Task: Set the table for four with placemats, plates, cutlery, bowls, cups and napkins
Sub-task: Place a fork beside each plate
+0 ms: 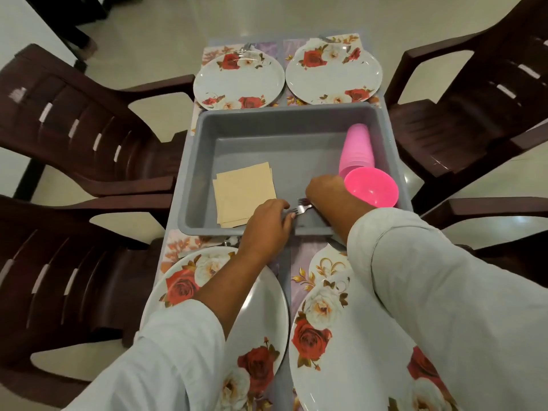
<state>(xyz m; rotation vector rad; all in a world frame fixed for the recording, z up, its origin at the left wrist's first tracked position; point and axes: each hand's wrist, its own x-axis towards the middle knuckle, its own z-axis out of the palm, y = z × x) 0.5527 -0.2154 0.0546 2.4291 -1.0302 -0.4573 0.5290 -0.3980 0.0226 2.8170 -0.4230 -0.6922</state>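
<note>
Forks (303, 206) in curled fingers (284, 204) of left hand (267, 225) and right hand (326, 188)

A grey plastic tub (267, 143) sits at the centre. Dark brown plastic chairs stand around it: one at ten o'clock (74, 123), one at eight o'clock (59, 292), one at two o'clock (474, 99), and another's arm at three o'clock (489, 209). A pale glossy floor (154, 31) lies beneath.

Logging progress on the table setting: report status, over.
Left hand pinches forks inside grey tub. Right hand over their handles, grip hidden. Four plates down; napkins, cups, bowl in tub. Nothing blocking.
</note>
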